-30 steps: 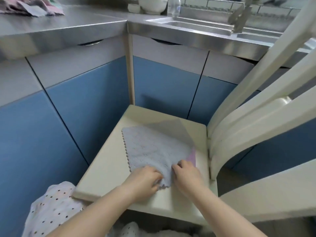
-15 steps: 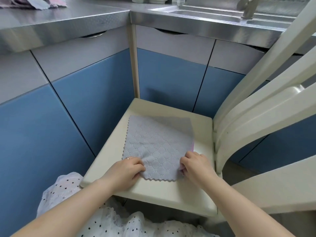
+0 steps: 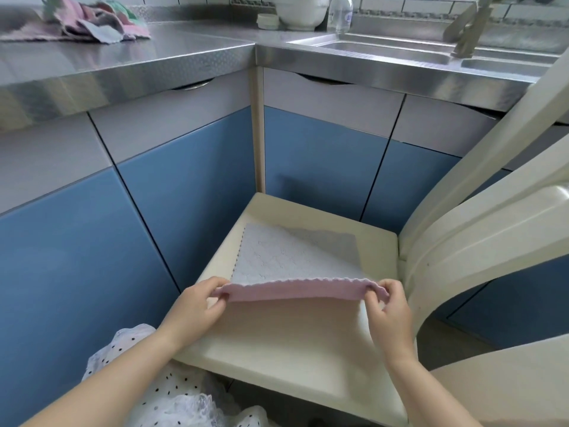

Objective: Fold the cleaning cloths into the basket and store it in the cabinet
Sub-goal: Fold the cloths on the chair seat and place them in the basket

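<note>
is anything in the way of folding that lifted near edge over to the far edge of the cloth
Nothing visible is. The left hand and right hand pinch the cloth's near corners, and its far half lies bare on the chair seat.

Grey cloth (image 3: 286, 257) with pink underside, cream chair seat (image 3: 295, 343), blue cabinet doors (image 3: 77, 241), white black-dotted skirt (image 3: 172, 392)

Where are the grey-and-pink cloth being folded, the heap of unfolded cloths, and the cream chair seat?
Grey-and-pink cloth (image 3: 286, 260): head view, grey upper face.
Heap of unfolded cloths (image 3: 92, 21): head view, middle of pile on steel counter.
Cream chair seat (image 3: 277, 343): head view, bare front area.
</note>
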A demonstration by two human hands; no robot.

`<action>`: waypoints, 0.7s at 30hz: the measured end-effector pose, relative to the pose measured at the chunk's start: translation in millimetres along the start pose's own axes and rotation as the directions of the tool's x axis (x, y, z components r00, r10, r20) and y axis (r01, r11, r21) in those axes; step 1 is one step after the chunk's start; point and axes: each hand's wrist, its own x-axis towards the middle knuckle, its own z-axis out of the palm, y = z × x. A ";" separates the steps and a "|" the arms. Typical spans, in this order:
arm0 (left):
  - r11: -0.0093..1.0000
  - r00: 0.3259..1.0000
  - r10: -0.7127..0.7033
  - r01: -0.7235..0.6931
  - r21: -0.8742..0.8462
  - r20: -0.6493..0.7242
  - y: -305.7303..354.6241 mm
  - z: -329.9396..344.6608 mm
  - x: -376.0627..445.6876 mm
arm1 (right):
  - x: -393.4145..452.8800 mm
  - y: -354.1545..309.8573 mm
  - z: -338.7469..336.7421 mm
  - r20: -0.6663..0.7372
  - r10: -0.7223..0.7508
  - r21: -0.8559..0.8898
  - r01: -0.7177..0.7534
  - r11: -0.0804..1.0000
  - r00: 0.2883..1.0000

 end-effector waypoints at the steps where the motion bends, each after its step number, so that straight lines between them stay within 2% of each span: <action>1: 0.997 1.000 -0.028 0.028 -0.071 -0.008 2.0 -2.2 -2.1 | -2.1 0.8 -0.9 -0.020 0.011 0.026 -0.010 1.000 1.000; 4: 0.979 0.994 -0.079 0.063 -0.191 -0.076 5.8 -5.6 -7.5 | -7.2 5.1 -3.0 -0.055 0.003 0.022 -0.002 1.000 0.998; 11: 0.930 0.969 -0.215 0.166 -0.327 -0.121 7.5 3.0 -0.1 | 3.3 3.3 1.6 0.008 0.006 -0.062 -0.005 0.998 1.000; 21: 0.937 0.944 -0.304 0.271 -0.222 -0.126 7.3 27.6 60.7 | 45.2 18.4 17.7 0.053 0.197 -0.312 -0.171 0.935 0.979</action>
